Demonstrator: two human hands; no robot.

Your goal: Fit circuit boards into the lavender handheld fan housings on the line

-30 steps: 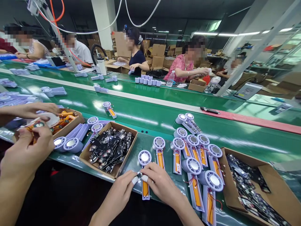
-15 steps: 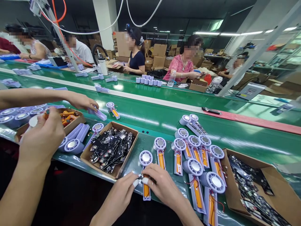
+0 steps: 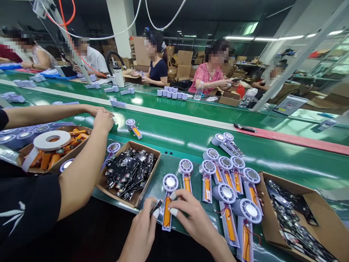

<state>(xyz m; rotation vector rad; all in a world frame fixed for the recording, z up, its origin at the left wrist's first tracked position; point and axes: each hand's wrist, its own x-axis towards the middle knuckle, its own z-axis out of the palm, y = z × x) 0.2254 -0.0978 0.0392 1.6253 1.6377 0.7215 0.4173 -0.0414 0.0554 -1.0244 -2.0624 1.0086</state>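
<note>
My left hand (image 3: 140,231) pinches a small black circuit board (image 3: 156,206) between thumb and index finger. Just right of it, a lilac handheld fan housing (image 3: 170,182) lies on the bench, an orange battery (image 3: 167,214) in its open handle. Over the handle's right edge is my right hand (image 3: 195,218), white-covered fingertips apart; whether they touch a thin wire is too small to tell. A carton of black circuit boards (image 3: 128,173) stands left of the fan. More fan housings with batteries (image 3: 225,193) are grouped to the right.
Another carton of boards (image 3: 297,218) stands at right. At left, a co-worker's arms (image 3: 81,160) cross near a carton of orange batteries (image 3: 49,160) topped by a white tape roll (image 3: 52,140). One fan housing (image 3: 133,128) lies on the green belt (image 3: 163,127). Several people sit across.
My hands have moved apart at the fan, and the board in my left hand is now clearly visible. The co-worker's arms reached forward together over the belt; the tape roll came into view.
</note>
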